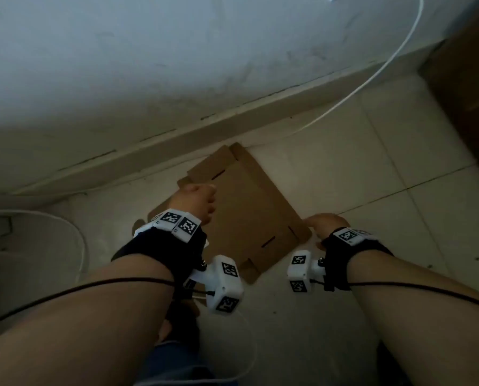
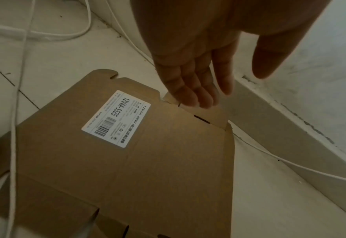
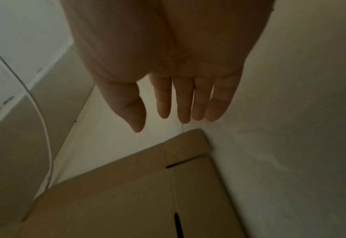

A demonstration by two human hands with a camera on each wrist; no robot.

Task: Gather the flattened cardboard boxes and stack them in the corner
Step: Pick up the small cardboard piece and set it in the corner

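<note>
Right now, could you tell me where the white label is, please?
The white label shows in the left wrist view, stuck on the flattened cardboard box on the floor, near the edge below the left hand.

label (image 2: 116, 119) small print unreadable | left hand (image 1: 196, 200) perhaps hides it overhead | cardboard (image 3: 127, 193) cropped

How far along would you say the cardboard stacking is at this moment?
Done: one flattened cardboard box lies on the floor by the wall. In hand: nothing; left hand and right hand hover open over it. Left: no stack is visible yet.
</note>
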